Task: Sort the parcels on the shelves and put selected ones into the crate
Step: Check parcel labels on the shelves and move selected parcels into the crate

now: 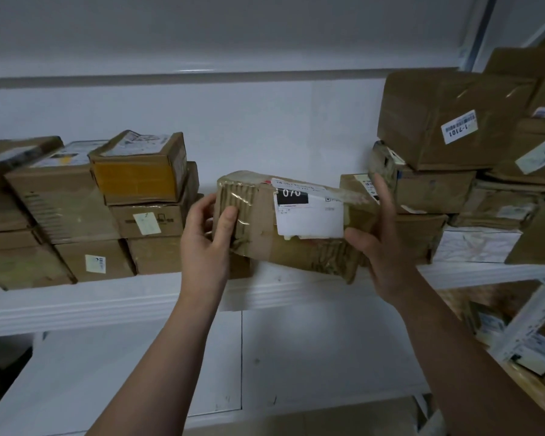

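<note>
Clasps the crumpled left end of the long cardboard parcel (265, 243) in the left grip (208, 237), thumb laid across the front face, fingers curled behind. Takes the right end in the right grip (383, 247), thumb pressed just below the label's corner, fingers reaching up round the far side. Holds the parcel in the air, tilted a little with the right end lower, just in front of the white shelf (107, 306) and level with the gap between the stacks. Turns a white label (312, 218) with a black block reading 070 toward the camera. Sits flanked on the left by stacked brown boxes, topmost a box with yellow tape (139, 179), and on the right by a taller pile topped by a large box (422, 121) tagged 1-7101. Shows more parcels (491, 325) on the lower shelf at far right.
</note>
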Demonstrator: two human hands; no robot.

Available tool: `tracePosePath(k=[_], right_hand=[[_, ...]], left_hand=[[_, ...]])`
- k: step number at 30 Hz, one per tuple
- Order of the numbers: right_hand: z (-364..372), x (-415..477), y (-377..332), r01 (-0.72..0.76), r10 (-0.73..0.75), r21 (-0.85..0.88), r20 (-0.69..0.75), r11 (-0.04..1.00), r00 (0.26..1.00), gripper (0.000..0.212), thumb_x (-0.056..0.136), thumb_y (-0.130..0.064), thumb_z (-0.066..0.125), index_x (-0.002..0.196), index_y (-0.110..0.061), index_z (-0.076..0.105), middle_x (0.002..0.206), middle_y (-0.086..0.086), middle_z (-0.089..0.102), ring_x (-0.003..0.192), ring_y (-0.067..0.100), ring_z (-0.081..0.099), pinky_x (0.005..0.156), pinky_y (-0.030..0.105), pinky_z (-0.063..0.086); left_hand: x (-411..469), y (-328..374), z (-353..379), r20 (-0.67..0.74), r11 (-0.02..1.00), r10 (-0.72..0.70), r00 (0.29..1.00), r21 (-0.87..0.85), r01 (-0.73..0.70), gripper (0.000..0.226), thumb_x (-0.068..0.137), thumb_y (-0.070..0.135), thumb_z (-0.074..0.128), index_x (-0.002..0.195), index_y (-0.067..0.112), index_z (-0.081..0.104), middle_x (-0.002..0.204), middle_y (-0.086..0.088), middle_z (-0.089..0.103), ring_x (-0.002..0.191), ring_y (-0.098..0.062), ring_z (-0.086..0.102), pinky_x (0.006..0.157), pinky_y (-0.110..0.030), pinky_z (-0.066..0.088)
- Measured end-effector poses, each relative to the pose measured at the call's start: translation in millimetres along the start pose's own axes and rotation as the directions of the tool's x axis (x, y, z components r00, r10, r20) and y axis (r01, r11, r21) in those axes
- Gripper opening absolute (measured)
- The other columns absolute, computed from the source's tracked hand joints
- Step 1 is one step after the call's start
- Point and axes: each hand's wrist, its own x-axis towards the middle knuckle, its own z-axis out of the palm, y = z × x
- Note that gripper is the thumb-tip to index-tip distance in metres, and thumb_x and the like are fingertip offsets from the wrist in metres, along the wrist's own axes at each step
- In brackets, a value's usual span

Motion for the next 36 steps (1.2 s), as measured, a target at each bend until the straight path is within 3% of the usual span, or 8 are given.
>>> tracePosePath(k=[3, 6, 9, 13, 17, 22, 29, 36], right_hand=[[4, -2, -6, -0.014, 0.018, -0.075, 0.051, 0.997, 0.999, 0.076, 0.055, -0.042, 0.07, 0.126, -0.039, 0.042, 0.114, -0.013, 0.055, 0.093, -0.006, 0.059, 0.07, 0.016, 0.05], [12, -1, -5, -0.042, 0.04, -0.066, -0.024, 0.997, 0.999, 0.066, 0.049, -0.044, 0.075, 0.109, -0.037, 0.048, 0.106, -0.008, 0.055, 0.088, -0.001, 0.06, 0.068, 0.023, 0.052], [32, 4, -3, -0.004, -0.03, -0.161, -0.211, 0.987, 0.977, 0.069, 0.044, -0.049, 0.081, 0.102, -0.04, 0.045, 0.114, -0.004, 0.054, 0.098, 0.003, 0.06, 0.074, 0.025, 0.052], [78, 13, 3, 0.026, -0.194, -0.47, -0.312, 0.882, 0.93, 0.079, 0.05, -0.036, 0.091, 0.113, -0.025, 0.045, 0.114, -0.006, 0.037, 0.102, 0.008, 0.042, 0.073, 0.001, 0.037], [123, 25, 23, 0.023, -0.22, -0.585, -0.267, 0.81, 0.938, 0.092, 0.047, -0.055, 0.084, 0.122, -0.021, 0.043, 0.123, 0.0, 0.032, 0.111, 0.016, 0.04, 0.085, 0.02, 0.042], [153, 33, 49, 0.059, -0.205, -0.676, -0.139, 0.734, 0.969, 0.067, 0.071, -0.04, 0.08, 0.128, -0.022, 0.051, 0.137, 0.009, 0.044, 0.121, 0.027, 0.038, 0.096, 0.042, 0.043], [163, 43, 60, 0.095, -0.253, -0.679, -0.138, 0.728, 0.958, 0.061, 0.08, -0.035, 0.074, 0.134, -0.023, 0.049, 0.14, 0.003, 0.048, 0.123, 0.027, 0.041, 0.095, 0.027, 0.031], [169, 50, 57, 0.094, -0.226, -0.708, -0.094, 0.7, 0.97, 0.079, 0.077, -0.038, 0.077, 0.144, -0.022, 0.038, 0.14, 0.005, 0.045, 0.123, 0.023, 0.039, 0.092, 0.025, 0.031]], left_hand=[[12, 7, -4, 0.06, 0.993, 0.038, 0.997, 0.113, -0.045, 0.028, 0.094, 0.021, 0.058, 0.118, 0.031, 0.049, 0.111, 0.015, 0.061, 0.103, -0.001, 0.059, 0.086, -0.021, 0.051], [23, 14, -9, 0.219, 0.937, 0.039, 0.975, 0.331, -0.112, 0.042, 0.093, 0.019, 0.059, 0.132, 0.025, 0.046, 0.119, 0.015, 0.055, 0.107, 0.001, 0.054, 0.094, -0.023, 0.047], [24, 12, -20, 0.305, 0.697, 0.166, 0.938, 0.637, -0.33, 0.045, 0.092, 0.018, 0.06, 0.136, 0.018, 0.05, 0.135, 0.0, 0.048, 0.124, -0.015, 0.043, 0.104, -0.028, 0.035], [14, 0, -43, 0.228, 0.473, 0.318, 0.92, 0.803, -0.363, 0.036, 0.083, 0.008, 0.067, 0.118, 0.014, 0.064, 0.128, -0.012, 0.054, 0.117, -0.034, 0.045, 0.093, -0.052, 0.039], [14, -17, -67, 0.24, 0.345, 0.261, 0.935, 0.881, -0.323, 0.045, 0.077, 0.011, 0.072, 0.12, 0.016, 0.062, 0.129, -0.016, 0.053, 0.115, -0.041, 0.046, 0.087, -0.054, 0.04], [17, -28, -90, 0.33, 0.368, 0.168, 0.929, 0.853, -0.37, 0.051, 0.083, 0.024, 0.071, 0.131, 0.019, 0.055, 0.134, -0.006, 0.053, 0.121, -0.028, 0.041, 0.094, -0.052, 0.039], [17, -22, -94, 0.388, 0.488, 0.082, 0.918, 0.788, -0.376, 0.053, 0.094, 0.035, 0.056, 0.144, 0.026, 0.04, 0.138, 0.006, 0.053, 0.131, -0.018, 0.036, 0.104, -0.035, 0.021], [23, -22, -98, 0.362, 0.525, 0.091, 0.928, 0.774, -0.353, 0.047, 0.095, 0.032, 0.053, 0.14, 0.023, 0.045, 0.132, 0.003, 0.055, 0.124, -0.018, 0.042, 0.101, -0.034, 0.026]])
